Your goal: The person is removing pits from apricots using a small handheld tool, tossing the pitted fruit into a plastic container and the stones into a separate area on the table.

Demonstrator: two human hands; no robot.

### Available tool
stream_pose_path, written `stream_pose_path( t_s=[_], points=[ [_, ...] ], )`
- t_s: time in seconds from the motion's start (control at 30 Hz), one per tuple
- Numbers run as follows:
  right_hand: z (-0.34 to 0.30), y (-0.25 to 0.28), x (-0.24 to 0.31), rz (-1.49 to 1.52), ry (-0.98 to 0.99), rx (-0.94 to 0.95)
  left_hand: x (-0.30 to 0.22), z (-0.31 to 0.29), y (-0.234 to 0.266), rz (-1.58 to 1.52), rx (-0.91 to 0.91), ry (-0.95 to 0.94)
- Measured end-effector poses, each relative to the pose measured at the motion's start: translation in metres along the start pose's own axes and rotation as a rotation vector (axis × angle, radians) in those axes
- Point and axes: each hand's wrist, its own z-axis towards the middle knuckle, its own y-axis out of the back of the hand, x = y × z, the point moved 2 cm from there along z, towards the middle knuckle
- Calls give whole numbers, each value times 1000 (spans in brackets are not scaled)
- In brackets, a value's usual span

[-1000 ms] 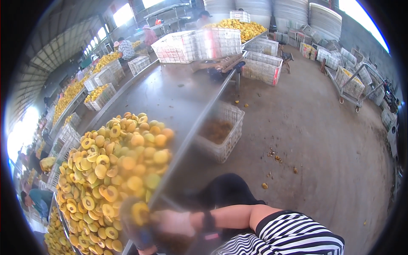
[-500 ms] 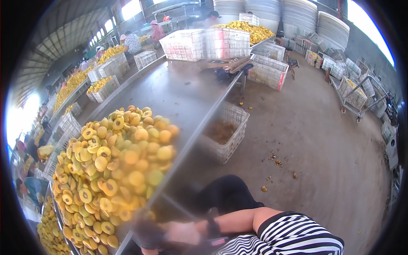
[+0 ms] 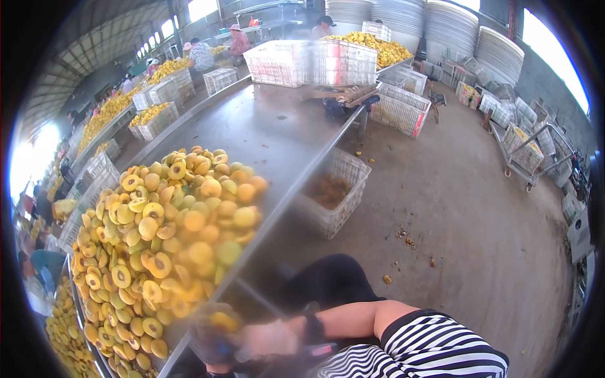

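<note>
A big heap of halved yellow peaches (image 3: 148, 227), some with a dark stone or hollow showing, lies on a metal table (image 3: 265, 135) to my left. At the table's near edge my left hand (image 3: 211, 343), in a dark glove, is closed around a yellow peach (image 3: 224, 320). My right hand (image 3: 271, 340), in a pale, thin-looking glove, is closed right beside it, its fingers turned toward the left hand. Blur and haze hide whatever is between the right fingers. A dark band (image 3: 314, 329) circles my right wrist.
A white crate (image 3: 337, 211) with brown scraps stands on the floor beside the table. White crates (image 3: 309, 63) sit at the table's far end. Fruit bits (image 3: 406, 241) lie on the floor. A trolley (image 3: 526, 157) stands far right. Other people (image 3: 238, 41) sit beyond the table.
A yellow peach now shows in my left hand, where only a dark blur showed before. My right hand stays close beside it. The whole view has shifted slightly.
</note>
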Motion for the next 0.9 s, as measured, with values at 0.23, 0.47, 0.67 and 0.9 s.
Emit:
stream_pose_path(
  t_s=[0.23, 0.47, 0.67, 0.9],
  points=[
    [31, 24, -46, -44, -76, 206, 15, -4, 49, 457, 368, -192],
    [40, 12, -51, 361, -317, 249, 55, -18, 46, -708, 194, 585],
    [46, 19, -64, 373, -382, 157, 36, -18, 45, -201, -29, 227],
    [59, 14, -70, 44, -309, 82, 52, -18, 41, -607, -206, 612]
  ],
)
